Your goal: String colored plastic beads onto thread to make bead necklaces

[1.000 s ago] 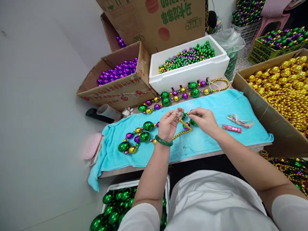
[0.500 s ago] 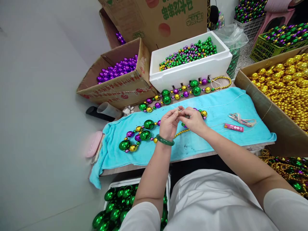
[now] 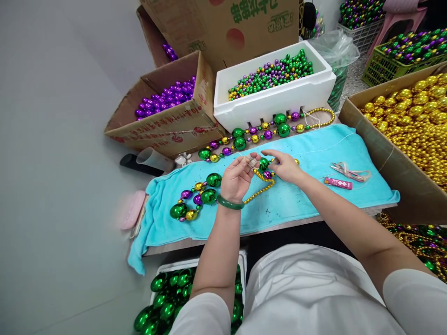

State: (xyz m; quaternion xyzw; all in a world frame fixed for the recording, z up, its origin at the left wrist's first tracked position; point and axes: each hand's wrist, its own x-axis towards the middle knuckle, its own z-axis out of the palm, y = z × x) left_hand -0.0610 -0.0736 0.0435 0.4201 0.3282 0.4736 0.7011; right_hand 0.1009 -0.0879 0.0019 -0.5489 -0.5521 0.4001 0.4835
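My left hand (image 3: 238,176), with a green bangle on the wrist, pinches the end of a bead string (image 3: 208,195) of green, purple and gold balls lying on a turquoise towel (image 3: 314,153). A run of small gold beads (image 3: 261,185) hangs from that pinch. My right hand (image 3: 284,165) is close beside it, fingers curled on the thin thread and beads between the two hands. A second finished bead string (image 3: 258,135) lies along the towel's far edge.
A white foam box (image 3: 272,100) of small mixed beads, a carton of purple balls (image 3: 164,100) and a carton of gold balls (image 3: 415,116) ring the board. A pink lighter (image 3: 338,183) and small scissors (image 3: 349,172) lie at right. Green balls (image 3: 167,298) fill a box below.
My hands drew together a moment ago and have now parted slightly, the right hand shifting right. The small gold beads show again under the left hand. The camera tilted a little.
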